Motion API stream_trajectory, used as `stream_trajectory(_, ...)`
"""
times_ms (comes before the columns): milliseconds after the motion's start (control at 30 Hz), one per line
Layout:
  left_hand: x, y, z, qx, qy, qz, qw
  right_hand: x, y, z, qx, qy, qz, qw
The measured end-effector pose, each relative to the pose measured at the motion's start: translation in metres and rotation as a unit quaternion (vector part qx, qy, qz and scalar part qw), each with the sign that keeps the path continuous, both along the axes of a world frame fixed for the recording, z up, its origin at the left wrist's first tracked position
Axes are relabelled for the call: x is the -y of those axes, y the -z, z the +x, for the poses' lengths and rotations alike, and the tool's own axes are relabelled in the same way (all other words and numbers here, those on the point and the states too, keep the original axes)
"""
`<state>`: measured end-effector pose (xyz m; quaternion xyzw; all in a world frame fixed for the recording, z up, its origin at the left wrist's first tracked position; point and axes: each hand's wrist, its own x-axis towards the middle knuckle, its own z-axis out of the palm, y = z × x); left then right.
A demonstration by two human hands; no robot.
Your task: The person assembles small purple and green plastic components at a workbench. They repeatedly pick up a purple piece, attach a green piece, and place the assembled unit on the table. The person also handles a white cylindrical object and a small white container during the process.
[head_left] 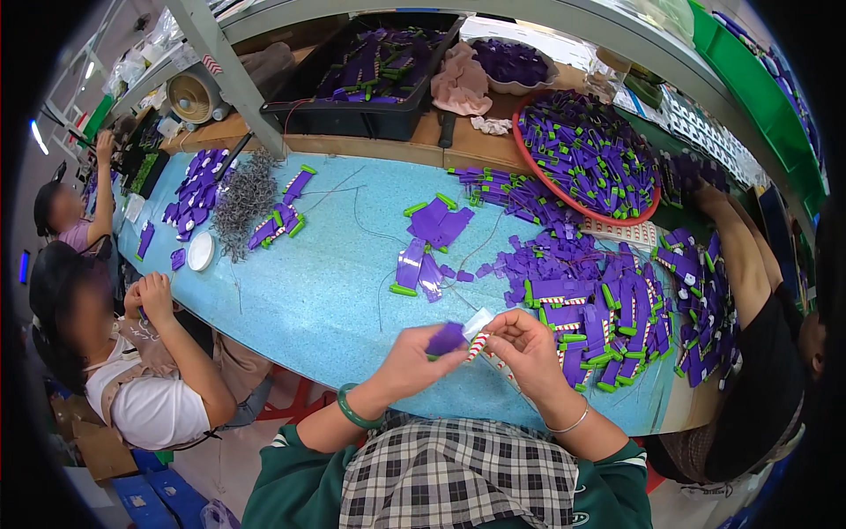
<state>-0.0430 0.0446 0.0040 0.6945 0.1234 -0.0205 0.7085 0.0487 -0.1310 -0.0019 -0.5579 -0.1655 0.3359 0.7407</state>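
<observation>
Purple piece in left hand, one striped stick in right hand.

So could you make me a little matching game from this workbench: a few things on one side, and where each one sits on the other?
Things:
1. purple piece
2. red-rimmed round tray
3. black crate
4. tangle of grey wires

Places:
A. far left of the blue table, beside a small white dish
B. pinched in the left hand, close to the right hand
C. back right, heaped with purple and green parts
D. back middle, under the shelf

Pairs: 1-B, 2-C, 3-D, 4-A
</observation>
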Motion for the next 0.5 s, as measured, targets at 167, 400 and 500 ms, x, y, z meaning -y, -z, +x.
stream_trajectory(167, 0.0, 0.003, 0.004, -0.024, -0.02, -0.119, 0.992, -0.009, -0.02, -0.013, 0.237, 0.075, -0.095, 0.964)
stream_trajectory(400, 0.01, 0.002, 0.004, -0.006, 0.006, -0.236, 0.972, -0.004, 0.001, -0.009, 0.212, 0.05, -0.077, 0.973)
stream_trajectory(500, 0.011, 0.009, 0.003, -0.017, 0.008, -0.366, 0.93, -0.007, 0.002, -0.011, 0.066, 0.038, -0.053, 0.996)
